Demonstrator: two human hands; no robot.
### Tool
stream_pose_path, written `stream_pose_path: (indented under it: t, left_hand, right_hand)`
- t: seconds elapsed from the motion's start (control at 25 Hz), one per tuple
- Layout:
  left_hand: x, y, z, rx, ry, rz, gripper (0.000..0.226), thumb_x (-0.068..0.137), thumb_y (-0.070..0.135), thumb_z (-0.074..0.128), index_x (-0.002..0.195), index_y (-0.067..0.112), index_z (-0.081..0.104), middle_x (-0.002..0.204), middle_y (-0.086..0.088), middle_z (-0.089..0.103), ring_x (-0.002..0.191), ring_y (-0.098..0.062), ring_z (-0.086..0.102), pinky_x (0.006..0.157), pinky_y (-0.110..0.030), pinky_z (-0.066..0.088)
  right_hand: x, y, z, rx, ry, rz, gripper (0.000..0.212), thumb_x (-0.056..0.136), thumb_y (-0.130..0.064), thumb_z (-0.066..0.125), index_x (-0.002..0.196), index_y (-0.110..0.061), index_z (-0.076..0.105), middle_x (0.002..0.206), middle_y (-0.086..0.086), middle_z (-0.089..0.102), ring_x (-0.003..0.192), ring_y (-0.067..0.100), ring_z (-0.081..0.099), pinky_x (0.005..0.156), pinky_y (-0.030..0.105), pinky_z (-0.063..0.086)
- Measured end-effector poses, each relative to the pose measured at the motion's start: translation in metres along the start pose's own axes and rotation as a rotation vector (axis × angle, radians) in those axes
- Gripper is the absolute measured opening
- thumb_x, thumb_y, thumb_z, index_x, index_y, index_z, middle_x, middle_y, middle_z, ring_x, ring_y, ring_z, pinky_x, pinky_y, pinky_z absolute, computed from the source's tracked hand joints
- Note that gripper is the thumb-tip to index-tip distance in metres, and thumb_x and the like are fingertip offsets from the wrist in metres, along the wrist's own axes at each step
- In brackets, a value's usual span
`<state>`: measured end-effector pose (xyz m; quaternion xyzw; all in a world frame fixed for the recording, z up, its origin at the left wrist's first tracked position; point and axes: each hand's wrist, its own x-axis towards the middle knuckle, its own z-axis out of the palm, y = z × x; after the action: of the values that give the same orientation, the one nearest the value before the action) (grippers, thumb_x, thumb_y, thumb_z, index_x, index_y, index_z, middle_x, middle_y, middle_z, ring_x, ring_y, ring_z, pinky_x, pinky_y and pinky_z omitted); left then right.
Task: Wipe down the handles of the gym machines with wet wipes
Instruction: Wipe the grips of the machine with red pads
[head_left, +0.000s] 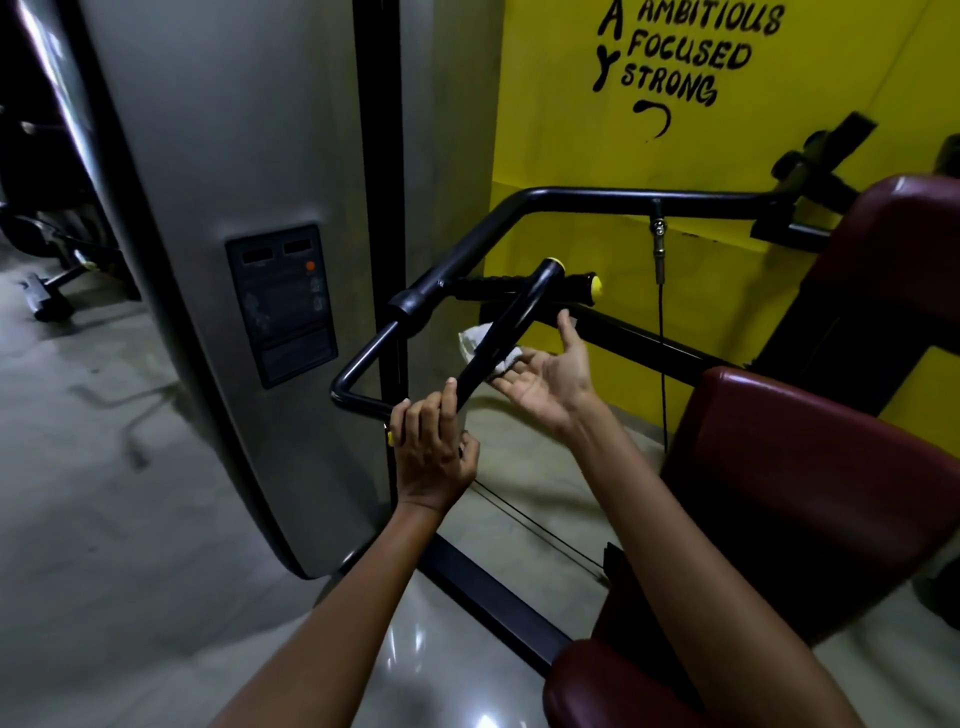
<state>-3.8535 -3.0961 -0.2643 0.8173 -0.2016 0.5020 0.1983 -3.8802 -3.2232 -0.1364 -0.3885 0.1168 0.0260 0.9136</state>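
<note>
A black handle bar (506, 332) with a yellow end cap slants up from lower left to upper right in the middle of the view. My left hand (431, 452) grips its lower end, fingers curled round it. My right hand (545, 376) lies palm up just right of the bar, fingers stretched out. A white wet wipe (483, 345) rests on those fingertips and sits partly behind the bar. A second, ribbed handle (524, 287) with a yellow cap runs level behind the first.
The grey shroud of the weight stack (234, 208) with a dark label panel fills the left. A maroon padded seat (810, 499) and backrest stand at the right. Behind is a yellow wall with painted words. A thin cable (662, 338) hangs near it.
</note>
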Motion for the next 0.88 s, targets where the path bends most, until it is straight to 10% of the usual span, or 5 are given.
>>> stream_pose_path:
  t: [0.16, 0.44, 0.64, 0.76, 0.88]
  left_hand:
    - [0.002, 0.001, -0.004, -0.038, 0.002, 0.012, 0.066, 0.067, 0.025, 0.049, 0.127, 0.001, 0.041, 0.106, -0.008, 0.040, 0.094, -0.025, 0.042, 0.096, -0.041, 0.030]
    - [-0.001, 0.000, -0.006, -0.064, -0.047, 0.000, 0.067, 0.069, 0.027, 0.046, 0.130, 0.001, 0.038, 0.110, -0.010, 0.040, 0.097, -0.026, 0.042, 0.097, -0.043, 0.031]
    - [-0.001, -0.003, -0.006, -0.046, -0.083, 0.016, 0.068, 0.070, 0.028, 0.049, 0.132, 0.002, 0.037, 0.111, -0.010, 0.040, 0.097, -0.027, 0.043, 0.097, -0.043, 0.032]
    - [-0.001, -0.003, -0.009, -0.034, -0.076, 0.032, 0.074, 0.065, 0.025, 0.056, 0.132, 0.001, 0.037, 0.111, -0.010, 0.040, 0.098, -0.027, 0.042, 0.097, -0.043, 0.032]
    - [-0.001, -0.001, -0.011, -0.012, -0.092, 0.032, 0.080, 0.060, 0.022, 0.064, 0.132, 0.001, 0.036, 0.111, -0.011, 0.039, 0.097, -0.027, 0.042, 0.097, -0.043, 0.032]
  right_hand:
    - [-0.024, 0.014, -0.001, -0.114, -0.019, -0.184, 0.077, 0.092, -0.060, 0.028, 0.141, 0.000, 0.033, 0.144, 0.017, 0.039, 0.134, 0.026, 0.038, 0.113, 0.036, 0.028]
    - [0.002, 0.044, -0.024, -1.506, 0.107, -0.775, 0.058, 0.092, -0.052, 0.007, 0.143, -0.028, -0.006, 0.149, -0.014, -0.017, 0.138, 0.002, -0.022, 0.114, 0.031, -0.015]
    - [0.016, 0.019, -0.029, -1.705, 0.059, -1.004, 0.056, 0.095, -0.040, 0.022, 0.143, -0.010, 0.031, 0.152, 0.004, 0.022, 0.142, 0.011, 0.010, 0.117, 0.027, 0.001]
    - [0.022, 0.013, -0.035, -1.834, -0.042, -1.373, 0.034, 0.093, -0.021, 0.046, 0.114, -0.001, 0.064, 0.125, 0.015, 0.059, 0.124, 0.024, 0.050, 0.112, 0.041, 0.028]
    - [0.029, -0.013, -0.027, -1.692, 0.185, -1.474, 0.010, 0.082, -0.007, 0.065, 0.085, 0.000, 0.071, 0.107, 0.017, 0.069, 0.105, 0.028, 0.064, 0.103, 0.050, 0.038]
